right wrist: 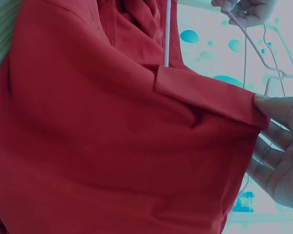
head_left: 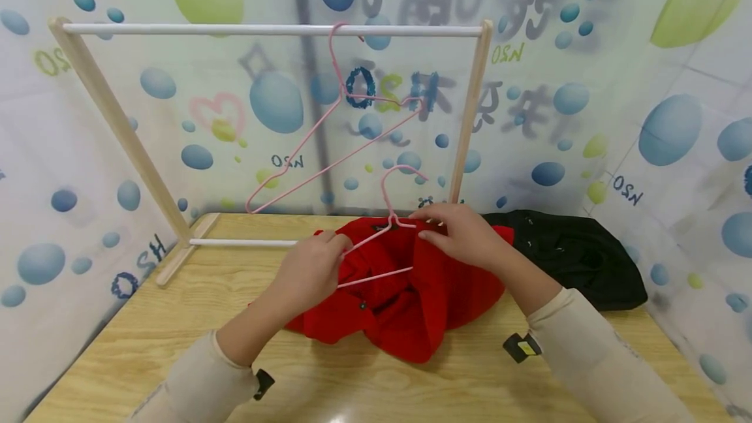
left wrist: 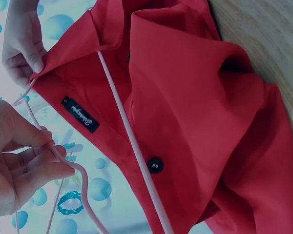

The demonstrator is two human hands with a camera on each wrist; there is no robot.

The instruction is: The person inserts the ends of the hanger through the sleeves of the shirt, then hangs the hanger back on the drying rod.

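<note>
A pink clothes hanger (head_left: pixel 376 277) is partly inside a red shirt (head_left: pixel 393 325) with a collar, a dark label and black buttons. My left hand (head_left: pixel 314 266) pinches the hanger's left shoulder; in the left wrist view the left hand (left wrist: pixel 19 156) has thumb and fingertips on the wire. My right hand (head_left: pixel 464 234) pinches the shirt's collar edge near the hanger's neck. The right wrist view shows the right hand (right wrist: pixel 281 146) with its thumb on top of the red cloth and fingers behind. Cloth hides the hanger's right end.
A second pink hanger (head_left: pixel 337 165) hangs from the white bar (head_left: pixel 235 30) of a wooden-sided rack (head_left: pixel 123 123). Some folded black cloth (head_left: pixel 576 260) lies at the right on the wood-grain table (head_left: pixel 235 318). Patterned curtains (head_left: pixel 529 136) stand behind and at both sides.
</note>
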